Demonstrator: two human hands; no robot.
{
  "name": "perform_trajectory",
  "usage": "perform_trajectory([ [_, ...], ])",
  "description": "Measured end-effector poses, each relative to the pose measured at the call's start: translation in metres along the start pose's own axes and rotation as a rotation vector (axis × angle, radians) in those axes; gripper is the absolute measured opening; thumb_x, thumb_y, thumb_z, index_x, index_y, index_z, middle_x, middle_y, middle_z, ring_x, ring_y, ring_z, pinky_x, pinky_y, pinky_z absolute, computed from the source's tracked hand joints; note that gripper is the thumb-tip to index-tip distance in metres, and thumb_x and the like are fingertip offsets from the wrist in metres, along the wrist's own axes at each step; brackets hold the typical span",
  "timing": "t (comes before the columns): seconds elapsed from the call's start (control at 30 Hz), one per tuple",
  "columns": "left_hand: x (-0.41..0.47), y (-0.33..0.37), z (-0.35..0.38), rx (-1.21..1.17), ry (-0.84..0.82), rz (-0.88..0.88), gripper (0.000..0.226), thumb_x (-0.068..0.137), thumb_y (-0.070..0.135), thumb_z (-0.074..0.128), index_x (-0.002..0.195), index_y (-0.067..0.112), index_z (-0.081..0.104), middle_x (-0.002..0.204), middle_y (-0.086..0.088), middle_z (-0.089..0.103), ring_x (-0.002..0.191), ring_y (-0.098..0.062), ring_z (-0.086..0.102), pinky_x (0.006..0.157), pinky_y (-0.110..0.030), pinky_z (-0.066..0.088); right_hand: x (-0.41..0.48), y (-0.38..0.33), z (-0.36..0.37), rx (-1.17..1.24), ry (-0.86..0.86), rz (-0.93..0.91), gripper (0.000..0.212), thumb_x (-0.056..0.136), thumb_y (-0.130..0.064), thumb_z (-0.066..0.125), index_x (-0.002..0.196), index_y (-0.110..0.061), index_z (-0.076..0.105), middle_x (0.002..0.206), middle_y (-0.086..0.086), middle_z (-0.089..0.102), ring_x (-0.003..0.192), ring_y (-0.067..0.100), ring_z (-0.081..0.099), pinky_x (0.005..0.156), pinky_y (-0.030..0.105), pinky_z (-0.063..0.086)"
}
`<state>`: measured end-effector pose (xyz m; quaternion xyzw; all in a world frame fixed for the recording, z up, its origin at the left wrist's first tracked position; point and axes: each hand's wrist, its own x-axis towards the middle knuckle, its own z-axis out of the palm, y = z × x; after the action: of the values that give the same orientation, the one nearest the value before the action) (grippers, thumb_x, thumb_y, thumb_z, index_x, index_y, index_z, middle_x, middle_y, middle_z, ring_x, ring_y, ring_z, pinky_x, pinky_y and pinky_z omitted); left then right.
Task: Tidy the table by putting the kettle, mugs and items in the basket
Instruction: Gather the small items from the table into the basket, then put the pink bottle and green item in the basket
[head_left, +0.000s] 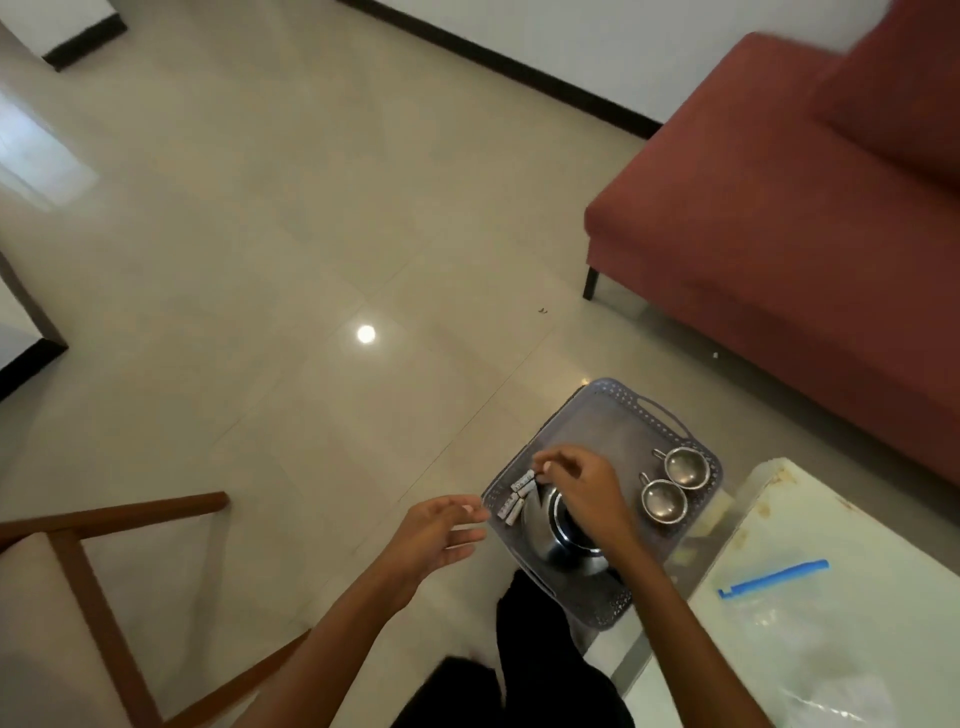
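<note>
- The grey perforated plastic basket (597, 423) sits on the floor at lower centre-right of the frame, just left of the white tabletop (779, 519).
- It holds the polished steel kettle (550, 540), two small steel mugs (685, 467) side by side near its right wall, and a cluster of small white sachets (514, 501) along its left edge.
- The right hand (582, 488) reaches over the kettle. Its fingers (545, 465) are curled narrow and appear to pinch the end of the uppermost sachet.
- The left hand (431, 530) hovers just outside the basket's left rim with fingers loosely spread, holding nothing.
- The sachets look very light and limp. They are probably best nipped at one end or mid-length, as a hard squeeze could crumple them.
- The kettle is likely the heaviest piece, rigid and slick. Its handle is hidden under the wrist.
- The mugs look stiff and light, with thin wire-like handles that suit a fingertip hold.
- A clear zip bag with a blue strip (774, 578) remains on the tabletop. It looks flimsy and slippery, best lifted by that firmer strip.
</note>
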<state>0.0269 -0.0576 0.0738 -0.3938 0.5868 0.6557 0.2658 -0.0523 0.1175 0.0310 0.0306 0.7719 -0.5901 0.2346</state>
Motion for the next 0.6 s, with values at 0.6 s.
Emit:
perform_trajectory([
  [0.6,-0.108,-0.160,0.033,0.209,-0.229,0.050,0.018,0.094,0.025,0.051,0.104,0.018,0.064,0.100,0.000,0.071,0.091,-0.018,0.067,0.072,-0.027,0.051,-0.242,0.056,0.018,-0.145,-0.140,0.096,0.017,0.083,-0.005,0.054,0.088,-0.012,0.069,0.074,-0.002,0.065,0.061,0.001,0.061,0.062,0.014,0.047],
])
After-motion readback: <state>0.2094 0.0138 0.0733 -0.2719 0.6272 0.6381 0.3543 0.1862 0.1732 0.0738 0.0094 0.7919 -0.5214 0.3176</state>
